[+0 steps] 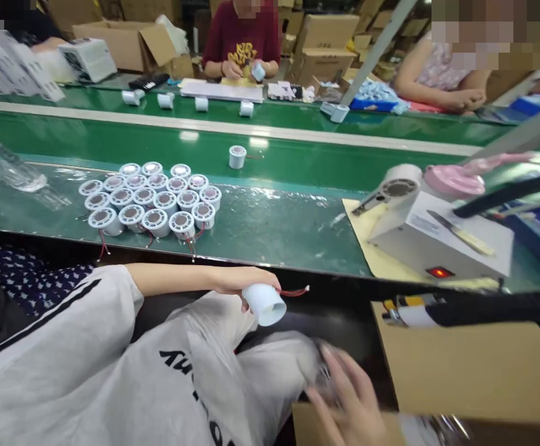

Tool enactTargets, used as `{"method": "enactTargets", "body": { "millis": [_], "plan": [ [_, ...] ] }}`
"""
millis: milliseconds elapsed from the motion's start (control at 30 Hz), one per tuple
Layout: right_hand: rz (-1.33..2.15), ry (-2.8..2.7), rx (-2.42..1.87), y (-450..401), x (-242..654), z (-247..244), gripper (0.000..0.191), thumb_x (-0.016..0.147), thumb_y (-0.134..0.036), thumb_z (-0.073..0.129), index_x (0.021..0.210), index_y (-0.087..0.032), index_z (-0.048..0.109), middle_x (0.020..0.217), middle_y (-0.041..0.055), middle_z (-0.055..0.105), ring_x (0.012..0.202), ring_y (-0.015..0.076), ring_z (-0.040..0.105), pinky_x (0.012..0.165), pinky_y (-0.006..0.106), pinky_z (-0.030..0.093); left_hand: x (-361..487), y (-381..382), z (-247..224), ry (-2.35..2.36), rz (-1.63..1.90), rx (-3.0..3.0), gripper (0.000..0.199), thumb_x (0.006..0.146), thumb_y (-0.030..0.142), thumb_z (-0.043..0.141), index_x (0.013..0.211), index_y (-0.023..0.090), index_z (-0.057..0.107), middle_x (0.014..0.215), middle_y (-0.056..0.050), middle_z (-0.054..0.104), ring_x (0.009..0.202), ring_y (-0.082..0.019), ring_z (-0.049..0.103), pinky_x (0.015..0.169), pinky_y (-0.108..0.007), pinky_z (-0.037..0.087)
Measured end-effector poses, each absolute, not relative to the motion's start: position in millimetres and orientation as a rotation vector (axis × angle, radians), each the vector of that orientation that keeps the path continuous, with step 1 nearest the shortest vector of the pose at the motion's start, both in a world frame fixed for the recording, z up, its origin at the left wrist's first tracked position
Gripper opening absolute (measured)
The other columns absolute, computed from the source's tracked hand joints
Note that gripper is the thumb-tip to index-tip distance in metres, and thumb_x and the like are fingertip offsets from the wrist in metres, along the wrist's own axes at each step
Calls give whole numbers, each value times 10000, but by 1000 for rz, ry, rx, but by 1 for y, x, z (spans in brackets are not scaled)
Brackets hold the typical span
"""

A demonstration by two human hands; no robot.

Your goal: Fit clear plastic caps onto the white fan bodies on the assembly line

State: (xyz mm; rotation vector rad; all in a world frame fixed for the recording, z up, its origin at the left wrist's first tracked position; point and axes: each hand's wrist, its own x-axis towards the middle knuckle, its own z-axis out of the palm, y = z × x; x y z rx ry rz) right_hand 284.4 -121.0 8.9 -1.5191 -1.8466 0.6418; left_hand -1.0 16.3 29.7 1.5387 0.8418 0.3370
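Note:
A pale blue, hollow cylindrical part (265, 305) with red wires is in my left hand (246, 282), held over my lap with its open end facing down and to the right. My right hand (346, 396) is low at the right, above a cardboard box edge, smeared by motion. Its fingers are bent around something dark and shiny that is too blurred to name. On the bench beyond my left arm, several similar round parts (144, 198) stand in close rows, some with red wires hanging over the edge.
A grey device (446, 235) with a lit red switch and a knife on top sits at the right. A black-handled tool (418, 314) juts over a cardboard box (474, 365). One cylinder (237, 157) is on the green conveyor (111, 136). People sit across it. A clear bottle (9, 164) lies left.

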Motion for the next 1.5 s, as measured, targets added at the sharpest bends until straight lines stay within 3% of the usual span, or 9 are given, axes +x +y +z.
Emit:
{"method": "enactTargets", "body": {
  "millis": [100,200,300,467,667,800,933,1200,1500],
  "plan": [
    [342,-1986,-1437,-117,251,2,358,964,-372,661,1320,-380,707,1376,126,618,1162,389,651,911,593,621,19,-2,22,641,236,1564,342,944,510,605,984,197,735,877,-28,727,823,-173,674,732,-275,554],
    [379,-2055,-1482,-106,237,5,205,929,-221,664,1079,-310,772,1347,124,625,1156,363,632,896,544,623,21,-6,23,610,316,1803,262,935,411,673,1036,190,771,1003,-65,711,948,-188,653,898,-304,509],
    [674,-1918,-1490,-107,237,14,37,893,-289,747,886,-253,740,1286,124,638,1150,341,657,915,507,620,19,-6,18,650,441,1932,375,898,481,745,1146,201,763,1043,-76,669,969,-208,632,907,-337,494],
    [894,-1533,-1529,-116,232,26,300,972,-392,656,732,-229,731,1115,106,698,1024,271,704,897,433,598,21,-9,-4,614,510,1930,650,704,613,886,1242,270,761,1178,-95,615,1099,-263,606,1013,-448,521],
    [1076,-1141,-1463,-111,235,26,371,871,-467,785,600,-227,706,987,84,761,962,271,738,805,405,619,22,-12,-8,438,447,1719,684,770,515,870,1385,286,677,1395,-129,660,1273,-311,624,1040,-443,544],
    [1120,-1289,-1323,-115,241,24,198,820,-453,861,865,-268,808,1247,92,760,1212,340,704,984,515,615,19,-19,2,527,456,1486,725,738,417,898,1391,225,649,1356,-131,688,1134,-268,703,890,-345,596],
    [882,-1591,-1374,-126,241,22,327,853,-351,849,1163,-297,765,1381,86,709,1302,335,667,1111,561,558,16,-23,12,566,414,1382,721,763,404,876,1412,217,624,1381,-140,678,957,-206,726,756,-291,592],
    [1038,-1502,-1329,-137,244,22,398,879,-418,841,1222,-279,696,1341,92,721,1240,293,699,1000,457,642,11,-22,18,405,412,1512,737,790,347,873,1473,299,602,1551,-106,590,1354,-301,615,996,-356,579],
    [1304,-1255,-1285,-139,242,29,425,850,-458,866,1211,-308,701,1231,54,723,1030,212,743,845,329,672,9,-26,24,353,409,1582,703,822,355,852,1477,331,600,1547,-99,587,1395,-289,576,1053,-384,557]
  ]
}}
